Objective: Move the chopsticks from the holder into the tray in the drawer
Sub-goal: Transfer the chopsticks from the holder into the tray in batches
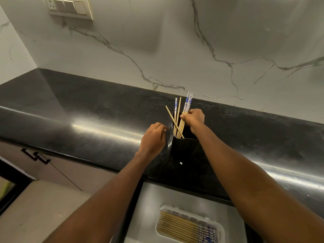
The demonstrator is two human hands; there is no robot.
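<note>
Up on the glossy black counter [87, 120], tall black holder [184, 148] with slim bamboo chopsticks [180, 123], right hand [193, 118] closed around several, left hand [154, 137] loosely curled, empty, beside holder, white rectangular tray [219, 227] of chopsticks in steel drawer [147, 207]

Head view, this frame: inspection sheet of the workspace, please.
Surface: glossy black countertop, small white speck by the holder.
Job's things: black holder holds several chopsticks; white tray in the open drawer already has many.
Clutter: nothing seen.
Grippers: right hand closed on a chopstick bunch in the holder; left hand beside the holder, fingers curled, apparently empty.
Cables: nothing seen.
Surroundings: marble wall, switch panel, cabinet handles.
</note>
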